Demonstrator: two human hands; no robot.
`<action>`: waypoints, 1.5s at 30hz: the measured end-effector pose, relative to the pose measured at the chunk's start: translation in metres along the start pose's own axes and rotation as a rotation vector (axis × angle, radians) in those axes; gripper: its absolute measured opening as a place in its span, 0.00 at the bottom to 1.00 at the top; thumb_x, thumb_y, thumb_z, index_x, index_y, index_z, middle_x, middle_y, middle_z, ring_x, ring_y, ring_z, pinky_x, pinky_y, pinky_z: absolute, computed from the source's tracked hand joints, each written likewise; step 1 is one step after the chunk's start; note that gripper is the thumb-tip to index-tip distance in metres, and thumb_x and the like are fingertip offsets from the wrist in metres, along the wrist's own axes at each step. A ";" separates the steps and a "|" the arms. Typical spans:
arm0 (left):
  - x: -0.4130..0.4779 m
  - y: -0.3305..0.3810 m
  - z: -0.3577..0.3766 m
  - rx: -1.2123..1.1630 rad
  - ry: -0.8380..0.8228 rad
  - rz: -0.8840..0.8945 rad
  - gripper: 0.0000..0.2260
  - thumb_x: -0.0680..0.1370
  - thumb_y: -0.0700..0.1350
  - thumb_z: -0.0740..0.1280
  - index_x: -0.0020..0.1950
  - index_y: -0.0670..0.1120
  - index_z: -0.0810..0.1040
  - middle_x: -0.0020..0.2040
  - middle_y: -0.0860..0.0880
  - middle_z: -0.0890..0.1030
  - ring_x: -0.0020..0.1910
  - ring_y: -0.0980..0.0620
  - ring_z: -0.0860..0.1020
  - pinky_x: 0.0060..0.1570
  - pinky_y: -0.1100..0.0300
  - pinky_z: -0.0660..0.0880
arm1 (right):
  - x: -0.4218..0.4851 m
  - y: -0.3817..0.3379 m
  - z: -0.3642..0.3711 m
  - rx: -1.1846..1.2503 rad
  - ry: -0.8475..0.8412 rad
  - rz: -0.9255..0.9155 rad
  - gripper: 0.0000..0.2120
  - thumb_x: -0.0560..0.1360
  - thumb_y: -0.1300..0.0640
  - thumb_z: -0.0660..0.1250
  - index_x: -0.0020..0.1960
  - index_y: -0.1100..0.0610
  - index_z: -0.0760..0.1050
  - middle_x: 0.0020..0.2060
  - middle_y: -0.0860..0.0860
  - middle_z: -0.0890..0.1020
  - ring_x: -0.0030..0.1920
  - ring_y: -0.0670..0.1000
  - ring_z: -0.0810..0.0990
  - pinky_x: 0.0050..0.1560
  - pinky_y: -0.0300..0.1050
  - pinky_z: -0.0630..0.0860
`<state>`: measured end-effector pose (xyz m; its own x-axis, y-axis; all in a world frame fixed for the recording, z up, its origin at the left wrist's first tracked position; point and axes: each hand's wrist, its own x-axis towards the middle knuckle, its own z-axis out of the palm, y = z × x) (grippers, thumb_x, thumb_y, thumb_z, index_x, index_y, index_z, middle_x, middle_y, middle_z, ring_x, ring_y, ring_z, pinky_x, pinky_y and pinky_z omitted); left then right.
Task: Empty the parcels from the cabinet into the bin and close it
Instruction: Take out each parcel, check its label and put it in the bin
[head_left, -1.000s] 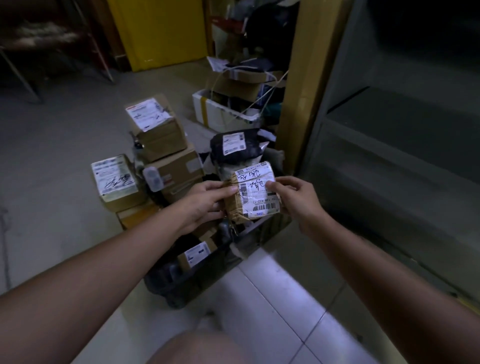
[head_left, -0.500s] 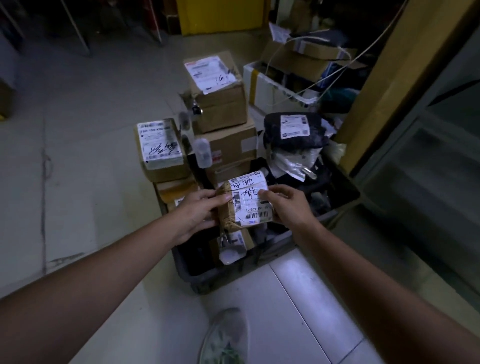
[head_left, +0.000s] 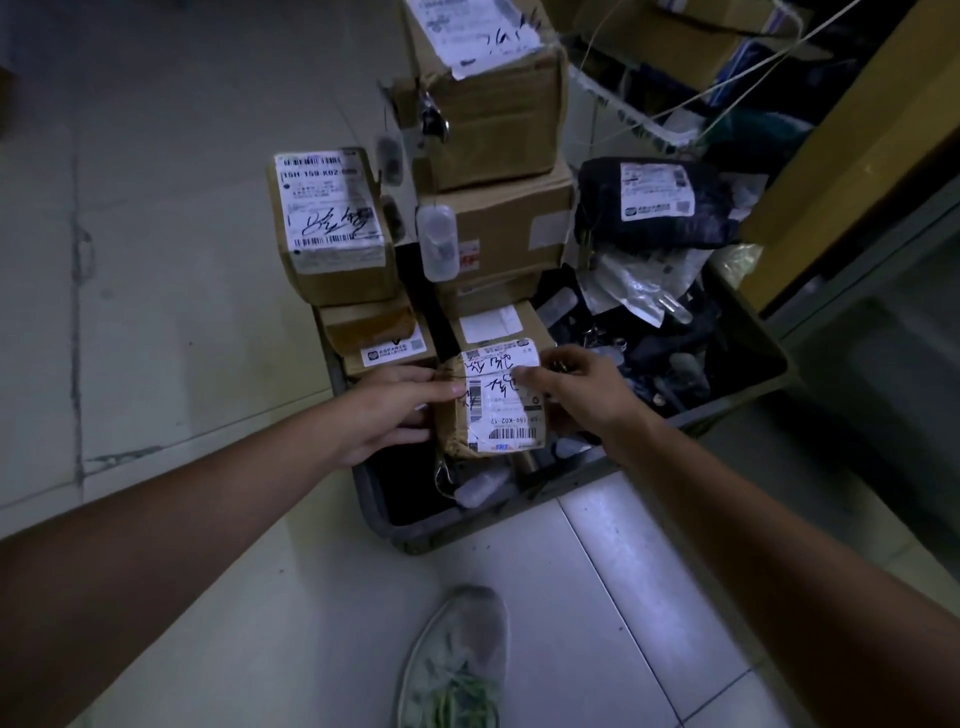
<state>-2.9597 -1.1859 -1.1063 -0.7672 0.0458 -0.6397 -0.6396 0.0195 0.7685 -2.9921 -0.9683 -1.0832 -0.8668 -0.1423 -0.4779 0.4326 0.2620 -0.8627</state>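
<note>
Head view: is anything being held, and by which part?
Yes, a small parcel, over the bin. The left hand holds its left side and the right hand its right side.

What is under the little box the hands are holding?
Below the small parcel is the grey bin, dark inside, with a pale packet and a thin wire showing near its front wall. Whatever sits straight beneath the parcel is covered by it.
</note>
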 end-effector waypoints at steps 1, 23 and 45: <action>0.000 -0.001 -0.001 0.007 -0.003 -0.004 0.21 0.74 0.48 0.75 0.65 0.48 0.78 0.60 0.48 0.83 0.59 0.50 0.80 0.48 0.59 0.77 | -0.001 -0.002 -0.001 -0.006 -0.015 0.002 0.13 0.74 0.57 0.74 0.55 0.61 0.78 0.46 0.57 0.86 0.42 0.55 0.87 0.44 0.54 0.84; 0.046 -0.031 0.003 0.182 -0.022 -0.240 0.17 0.75 0.49 0.74 0.62 0.45 0.80 0.64 0.43 0.79 0.60 0.46 0.78 0.39 0.63 0.81 | 0.054 0.046 0.006 -0.439 -0.092 0.064 0.12 0.76 0.56 0.71 0.58 0.58 0.82 0.55 0.54 0.84 0.55 0.53 0.82 0.59 0.49 0.78; 0.003 0.067 0.026 1.207 -0.008 0.084 0.19 0.80 0.52 0.65 0.68 0.44 0.74 0.66 0.46 0.77 0.62 0.45 0.76 0.59 0.57 0.73 | 0.010 -0.035 -0.058 -0.785 -0.029 -0.079 0.17 0.79 0.49 0.68 0.58 0.61 0.80 0.48 0.57 0.81 0.41 0.47 0.79 0.41 0.40 0.74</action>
<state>-3.0037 -1.1581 -1.0563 -0.8012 0.0980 -0.5904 -0.1279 0.9357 0.3288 -3.0299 -0.9232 -1.0484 -0.8763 -0.2102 -0.4336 0.0596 0.8456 -0.5304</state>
